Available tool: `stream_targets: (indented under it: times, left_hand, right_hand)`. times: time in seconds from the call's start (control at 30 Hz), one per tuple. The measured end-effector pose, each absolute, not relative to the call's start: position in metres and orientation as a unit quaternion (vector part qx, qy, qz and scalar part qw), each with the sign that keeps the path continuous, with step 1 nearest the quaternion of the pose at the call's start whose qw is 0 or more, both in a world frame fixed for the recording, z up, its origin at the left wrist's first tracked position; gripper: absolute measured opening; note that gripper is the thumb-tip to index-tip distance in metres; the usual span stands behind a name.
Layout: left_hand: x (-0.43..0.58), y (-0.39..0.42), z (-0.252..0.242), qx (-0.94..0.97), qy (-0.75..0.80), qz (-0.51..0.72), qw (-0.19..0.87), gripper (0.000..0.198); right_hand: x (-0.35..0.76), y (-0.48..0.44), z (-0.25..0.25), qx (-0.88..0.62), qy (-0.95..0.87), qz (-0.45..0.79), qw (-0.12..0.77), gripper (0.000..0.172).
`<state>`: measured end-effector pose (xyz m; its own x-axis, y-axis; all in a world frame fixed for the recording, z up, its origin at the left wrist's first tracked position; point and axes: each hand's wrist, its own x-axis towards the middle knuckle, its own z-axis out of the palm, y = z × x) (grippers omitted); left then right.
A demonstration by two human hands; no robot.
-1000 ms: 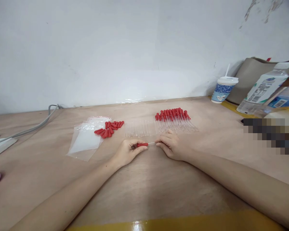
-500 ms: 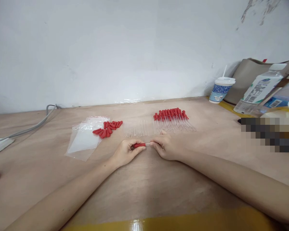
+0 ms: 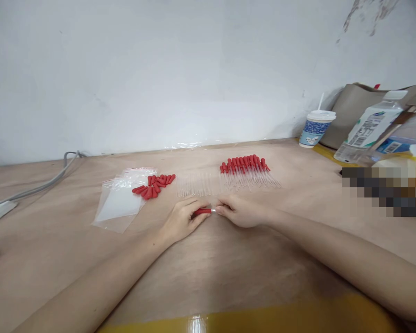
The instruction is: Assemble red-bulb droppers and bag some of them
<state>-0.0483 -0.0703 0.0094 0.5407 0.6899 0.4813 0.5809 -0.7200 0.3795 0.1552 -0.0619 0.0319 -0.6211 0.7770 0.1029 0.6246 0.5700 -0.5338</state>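
My left hand (image 3: 185,217) is closed around a red rubber dropper bulb (image 3: 203,211). From the bulb's right end comes a thin clear glass tube (image 3: 213,211), pinched by my right hand (image 3: 237,210); most of the tube is hidden by the fingers. Just beyond my hands lies a row of bare clear tubes (image 3: 196,184). To their left is a small heap of loose red bulbs (image 3: 149,190). Behind my right hand, a row of assembled droppers (image 3: 247,171) lies with red bulbs toward the wall.
Clear zip bags (image 3: 116,203) lie left of the loose bulbs. A grey cable (image 3: 55,178) runs along the far left. At the right stand a lidded paper cup (image 3: 314,132), a plastic bottle (image 3: 372,127) and a grey bag (image 3: 343,108). Yellow tape (image 3: 263,314) edges the table.
My two hands have come closer together, and less of the glass tube shows between them. The bulb remains in my left hand. The view has shifted slightly.
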Motion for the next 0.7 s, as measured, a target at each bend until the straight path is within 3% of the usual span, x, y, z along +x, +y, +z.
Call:
stream_targets:
  times: [0.13, 0.23, 0.3, 0.4, 0.53, 0.7]
  left_hand:
    - [-0.049, -0.072, 0.008, 0.866, 0.381, 0.315, 0.073, 0.024]
    - [-0.048, -0.071, 0.006, 0.881, 0.349, 0.307, 0.084, 0.02]
    - [-0.047, -0.07, 0.005, 0.89, 0.328, 0.303, 0.09, 0.021]
    - [-0.047, -0.069, 0.005, 0.896, 0.318, 0.296, 0.092, 0.023]
    - [-0.049, -0.069, 0.006, 0.898, 0.312, 0.296, 0.097, 0.024]
    - [-0.049, -0.069, 0.004, 0.895, 0.318, 0.294, 0.106, 0.025]
  right_hand:
    - [0.175, -0.058, 0.056, -0.425, -0.829, 0.356, 0.08, 0.022]
    - [0.189, -0.039, 0.065, -0.462, -0.766, 0.42, 0.151, 0.021]
    - [0.191, -0.023, 0.065, -0.538, -0.73, 0.354, 0.228, 0.021]
    - [0.18, 0.001, 0.06, -0.637, -0.701, 0.188, 0.26, 0.023]
    - [0.159, 0.02, 0.046, -0.706, -0.671, 0.045, 0.224, 0.023]
    - [0.152, 0.032, 0.032, -0.731, -0.654, 0.009, 0.192, 0.028]
